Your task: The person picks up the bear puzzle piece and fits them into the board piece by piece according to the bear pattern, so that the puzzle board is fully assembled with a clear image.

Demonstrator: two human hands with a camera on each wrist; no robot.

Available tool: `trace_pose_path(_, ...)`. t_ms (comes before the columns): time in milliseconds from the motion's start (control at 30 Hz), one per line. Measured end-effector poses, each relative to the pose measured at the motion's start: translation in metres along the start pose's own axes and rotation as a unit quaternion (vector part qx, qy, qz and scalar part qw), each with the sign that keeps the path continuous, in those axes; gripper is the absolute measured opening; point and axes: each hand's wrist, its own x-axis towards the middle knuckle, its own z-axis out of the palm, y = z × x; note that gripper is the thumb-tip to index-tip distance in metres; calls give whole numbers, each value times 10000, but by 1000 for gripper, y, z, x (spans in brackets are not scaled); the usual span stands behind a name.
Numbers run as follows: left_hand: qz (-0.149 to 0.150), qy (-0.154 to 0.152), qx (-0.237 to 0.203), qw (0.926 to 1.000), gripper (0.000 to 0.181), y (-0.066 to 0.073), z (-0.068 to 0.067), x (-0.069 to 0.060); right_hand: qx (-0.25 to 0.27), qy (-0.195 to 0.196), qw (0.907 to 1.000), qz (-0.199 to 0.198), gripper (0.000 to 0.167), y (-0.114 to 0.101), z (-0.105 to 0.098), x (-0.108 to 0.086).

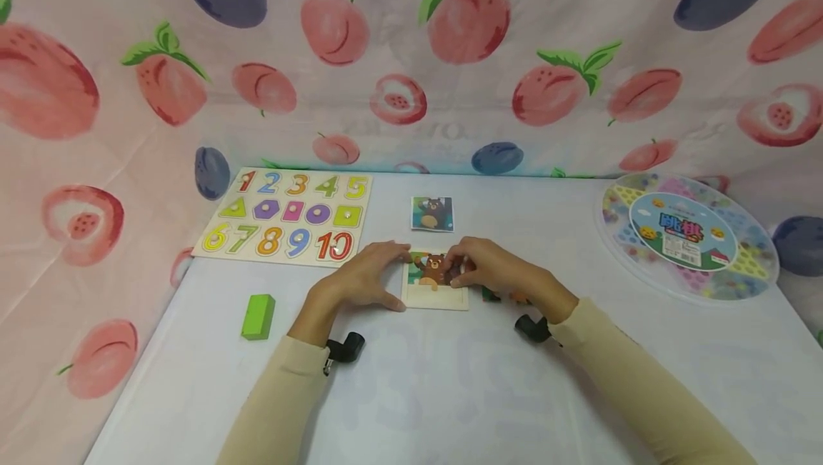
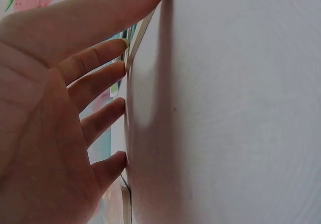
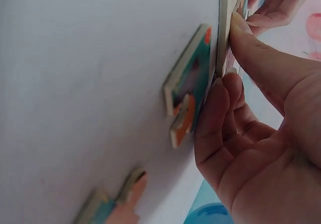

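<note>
A small wooden jigsaw board (image 1: pixel 436 298) lies flat with a brown bear picture (image 1: pixel 432 270) across its upper part; its lower strip is bare wood. My left hand (image 1: pixel 363 276) frames the left side, thumb at the lower corner and fingers at the upper edge. In the left wrist view its fingers (image 2: pixel 95 91) are spread, not wrapped round anything. At the board's right side my right hand (image 1: pixel 491 265) pinches a puzzle piece (image 1: pixel 455 266) in the picture, partly hidden by the fingers. Loose puzzle pieces (image 3: pixel 193 78) lie beside that hand, mostly under it in the head view.
A bear picture card (image 1: pixel 432 214) lies behind the board. A number and shape puzzle (image 1: pixel 286 216) sits at the back left, with a green block (image 1: pixel 258 316) in front of it. A round game box (image 1: pixel 684 233) with marbles stands at the back right.
</note>
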Motion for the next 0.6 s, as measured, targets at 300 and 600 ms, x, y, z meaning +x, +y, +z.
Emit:
trace_pose_path(300,-20,31,13,10000,78,0,-1,0,-44,-70,9999,-133,22,1,-1,0)
trace_pose_path(600,90,11,102,9999,79,-3,1,1,650,-222,9976,90,46,13,-18,-19)
